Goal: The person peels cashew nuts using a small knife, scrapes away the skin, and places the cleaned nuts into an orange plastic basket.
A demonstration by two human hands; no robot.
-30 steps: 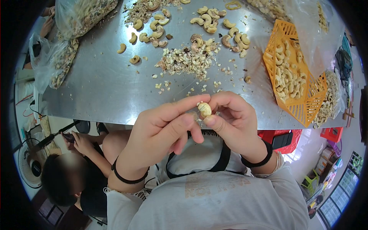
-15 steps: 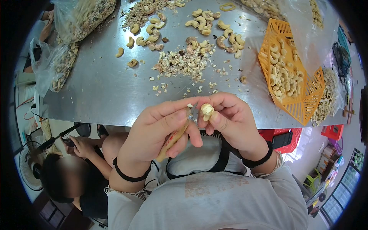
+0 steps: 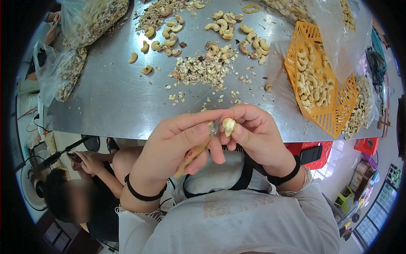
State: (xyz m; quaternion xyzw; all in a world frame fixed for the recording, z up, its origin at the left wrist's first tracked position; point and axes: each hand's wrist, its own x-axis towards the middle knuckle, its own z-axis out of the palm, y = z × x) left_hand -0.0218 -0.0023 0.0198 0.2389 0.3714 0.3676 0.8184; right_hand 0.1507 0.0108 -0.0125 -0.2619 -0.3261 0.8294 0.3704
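Note:
My left hand [image 3: 182, 139] is closed round the yellowish handle of a small knife [image 3: 193, 155] with red lettering. The short metal blade points toward my right hand and is mostly hidden by the fingertips. Between thumb and fingers of my right hand [image 3: 256, 133] is a pale cashew nut [image 3: 229, 125], its end turned up. Both hands meet just in front of the table edge, blade tip close beside the nut. Beyond them lies a pile of pale cashew scraps [image 3: 203, 71], with whole cashews [image 3: 224, 25] in small groups behind it.
A yellow plastic basket [image 3: 347, 99] with cashews stands on the right of the metal table [image 3: 105, 106]. Clear bags [image 3: 95, 21] of nut pieces lie at left and more bags at right. A person [image 3: 101, 169] sits at lower left; a phone [image 3: 311, 155] rests on a red stool.
The fingers have shifted slightly, and the cashew is turned a little in my right hand. A white flake at my left thumb tip no longer shows.

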